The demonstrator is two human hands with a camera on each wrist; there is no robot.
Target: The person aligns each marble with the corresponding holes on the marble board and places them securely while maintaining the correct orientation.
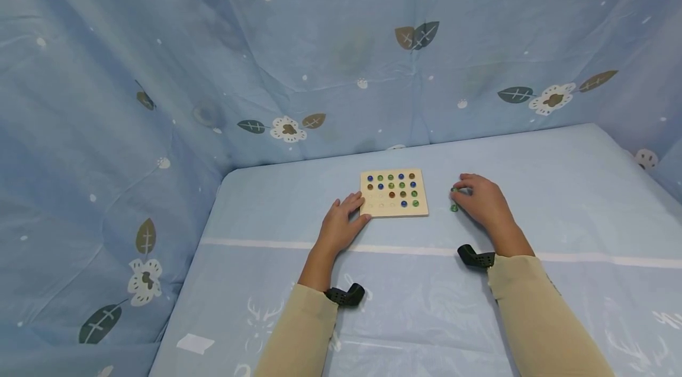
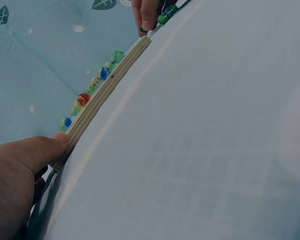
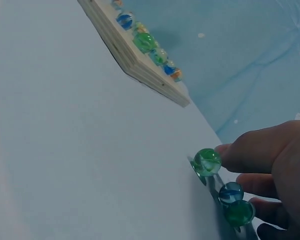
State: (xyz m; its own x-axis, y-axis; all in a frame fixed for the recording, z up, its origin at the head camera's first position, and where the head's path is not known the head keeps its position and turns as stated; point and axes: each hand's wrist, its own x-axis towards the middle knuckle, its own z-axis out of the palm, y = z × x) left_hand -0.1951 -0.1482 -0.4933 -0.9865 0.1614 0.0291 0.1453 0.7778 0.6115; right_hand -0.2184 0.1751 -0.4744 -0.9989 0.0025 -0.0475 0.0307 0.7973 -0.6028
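The left hand (image 1: 341,226) is at the near left corner of the board (image 1: 394,212). Its thumb (image 2: 50,145) presses the near edge beside that corner, and its fingers (image 1: 355,199), nearly straight, rest at the left edge, wide of the thumb. The board lies flat on the table (image 1: 266,211), between the table's far edge and a white stripe (image 1: 405,250) that runs across.

Marbles (image 1: 391,186) in blue, green, amber and red sit in rows on the board. They fill the two far rows and the right part of the two near ones; bare hollows show toward the near left corner.

The right hand (image 1: 482,199) is apart from the board's right edge, low over the table, its thumb and forefinger bent with a narrow gap between. In the right wrist view, a fingertip meets or nearly meets a green marble (image 3: 207,161), and a blue marble (image 3: 231,192) and a darker green marble (image 3: 239,214) lie close together by the other fingers. I cannot tell whether any marble is pinched.

Both sleeves (image 1: 549,318) are beige. A flowered curtain (image 1: 341,69) hangs past the table's far edge, and a white patch (image 1: 195,343) lies near its left edge.
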